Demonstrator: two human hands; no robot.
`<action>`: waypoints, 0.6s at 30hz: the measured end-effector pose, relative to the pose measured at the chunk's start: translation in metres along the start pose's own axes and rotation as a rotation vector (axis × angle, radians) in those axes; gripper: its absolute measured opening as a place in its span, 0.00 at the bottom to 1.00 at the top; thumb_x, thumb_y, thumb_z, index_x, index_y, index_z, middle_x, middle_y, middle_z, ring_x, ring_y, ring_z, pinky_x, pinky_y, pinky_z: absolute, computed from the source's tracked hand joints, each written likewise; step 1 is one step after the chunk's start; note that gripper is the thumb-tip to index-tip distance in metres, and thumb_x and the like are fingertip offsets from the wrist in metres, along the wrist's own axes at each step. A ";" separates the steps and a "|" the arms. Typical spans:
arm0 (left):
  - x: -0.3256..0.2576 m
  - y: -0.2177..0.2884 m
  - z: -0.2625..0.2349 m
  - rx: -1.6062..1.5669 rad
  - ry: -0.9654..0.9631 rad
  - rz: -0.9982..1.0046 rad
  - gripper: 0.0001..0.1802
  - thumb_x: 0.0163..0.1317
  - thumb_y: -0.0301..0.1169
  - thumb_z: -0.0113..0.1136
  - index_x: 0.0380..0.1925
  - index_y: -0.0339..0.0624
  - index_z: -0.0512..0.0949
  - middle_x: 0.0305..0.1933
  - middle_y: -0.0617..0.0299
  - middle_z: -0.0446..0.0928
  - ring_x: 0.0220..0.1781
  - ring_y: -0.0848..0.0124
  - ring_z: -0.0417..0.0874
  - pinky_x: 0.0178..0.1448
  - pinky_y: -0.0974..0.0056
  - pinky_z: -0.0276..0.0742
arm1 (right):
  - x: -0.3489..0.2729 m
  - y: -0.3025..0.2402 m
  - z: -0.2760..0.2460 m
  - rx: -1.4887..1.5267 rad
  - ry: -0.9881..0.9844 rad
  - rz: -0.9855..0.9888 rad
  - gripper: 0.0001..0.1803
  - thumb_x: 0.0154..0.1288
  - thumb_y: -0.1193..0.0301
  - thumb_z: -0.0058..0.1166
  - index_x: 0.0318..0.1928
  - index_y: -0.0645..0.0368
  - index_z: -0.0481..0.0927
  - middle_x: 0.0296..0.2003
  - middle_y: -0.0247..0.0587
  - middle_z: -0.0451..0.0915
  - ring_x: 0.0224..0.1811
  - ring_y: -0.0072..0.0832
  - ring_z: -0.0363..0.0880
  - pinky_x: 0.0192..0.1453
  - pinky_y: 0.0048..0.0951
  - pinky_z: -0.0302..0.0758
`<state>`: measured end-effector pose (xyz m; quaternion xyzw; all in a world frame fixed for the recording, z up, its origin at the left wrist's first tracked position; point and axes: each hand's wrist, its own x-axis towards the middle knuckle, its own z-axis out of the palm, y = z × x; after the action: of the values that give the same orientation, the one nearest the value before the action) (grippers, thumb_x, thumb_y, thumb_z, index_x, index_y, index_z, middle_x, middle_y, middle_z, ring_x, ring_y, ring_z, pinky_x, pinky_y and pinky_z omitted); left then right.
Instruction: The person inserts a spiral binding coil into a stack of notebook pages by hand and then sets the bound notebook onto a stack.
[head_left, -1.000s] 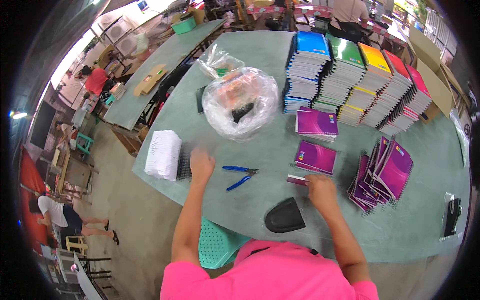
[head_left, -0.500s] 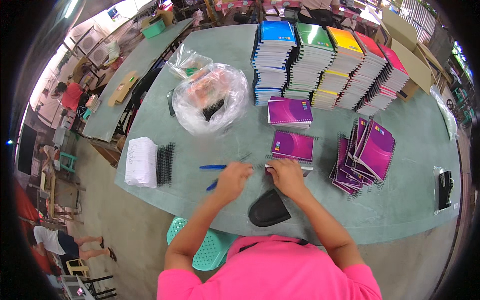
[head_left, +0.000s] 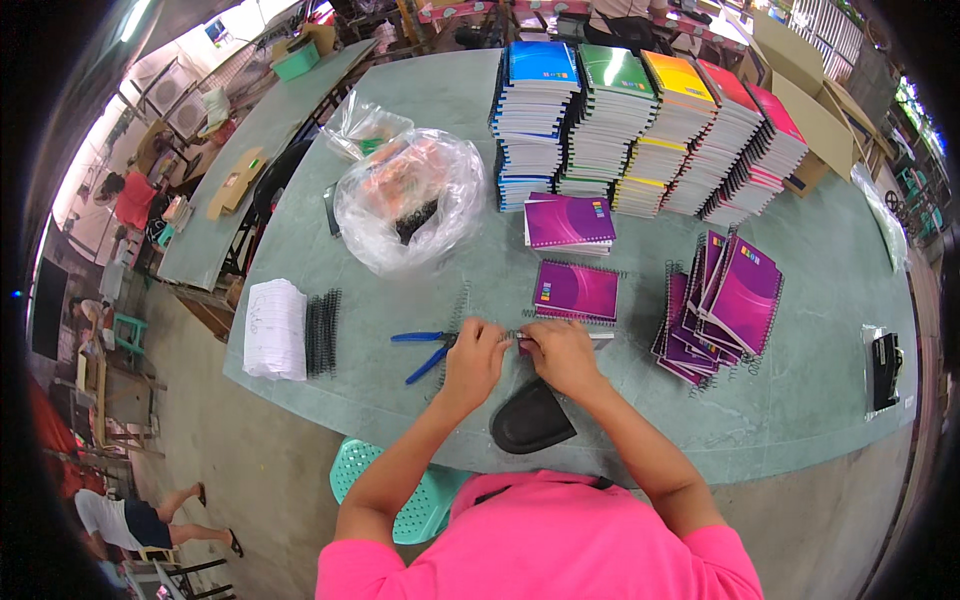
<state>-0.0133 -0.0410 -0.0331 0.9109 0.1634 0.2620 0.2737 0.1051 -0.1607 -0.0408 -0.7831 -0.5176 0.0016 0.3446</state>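
My left hand [head_left: 477, 362] is closed, fingertips pinched together just left of my right hand; what lies in them is too small to make out. My right hand [head_left: 563, 358] grips a notebook [head_left: 603, 338] at its left end; the notebook is mostly hidden under the fingers. A thin dark spiral coil [head_left: 463, 300] runs past the left fingers. Pliers with blue handles [head_left: 422, 338] lie left of that hand, their jaws hidden behind it. Beyond my right hand rests a purple spiral notebook [head_left: 577, 290]. Below the hands sits a black rounded pad [head_left: 532, 418].
Purple notebooks [head_left: 743, 295] with loose coils pile up at right; more purple notebooks [head_left: 570, 222] lie farther back. Tall colored notebook stacks [head_left: 540, 120] stand behind. At left are a plastic bag [head_left: 410, 200], a white paper bundle [head_left: 275, 330] and black coils [head_left: 322, 332].
My left hand has shifted slightly and its blur is gone; more of the blue pliers and the coil beside it now show. The right hand keeps its grip. The whole view has shifted a little.
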 end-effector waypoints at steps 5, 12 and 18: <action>-0.002 -0.031 0.001 -0.024 -0.201 0.008 0.11 0.59 0.34 0.57 0.40 0.41 0.76 0.35 0.52 0.74 0.38 0.52 0.76 0.38 0.53 0.73 | -0.001 -0.004 -0.003 -0.072 -0.032 -0.023 0.08 0.54 0.69 0.55 0.35 0.55 0.79 0.29 0.40 0.79 0.34 0.38 0.77 0.38 0.38 0.65; 0.012 -0.038 -0.023 -0.113 -0.531 -0.225 0.18 0.59 0.43 0.56 0.42 0.41 0.75 0.31 0.49 0.78 0.35 0.52 0.78 0.40 0.53 0.72 | 0.002 -0.014 -0.007 0.032 0.169 0.077 0.11 0.55 0.67 0.56 0.40 0.54 0.75 0.35 0.38 0.76 0.39 0.36 0.76 0.40 0.38 0.66; 0.028 -0.031 -0.020 -0.124 -0.577 -0.229 0.17 0.58 0.41 0.59 0.39 0.40 0.78 0.30 0.50 0.79 0.34 0.55 0.81 0.39 0.58 0.73 | -0.005 0.002 0.008 -0.046 0.046 -0.009 0.11 0.60 0.63 0.53 0.41 0.53 0.75 0.31 0.37 0.78 0.38 0.36 0.77 0.40 0.38 0.66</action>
<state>-0.0066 0.0043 -0.0265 0.9049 0.1642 -0.0305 0.3914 0.1015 -0.1607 -0.0495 -0.7884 -0.5129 -0.0297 0.3383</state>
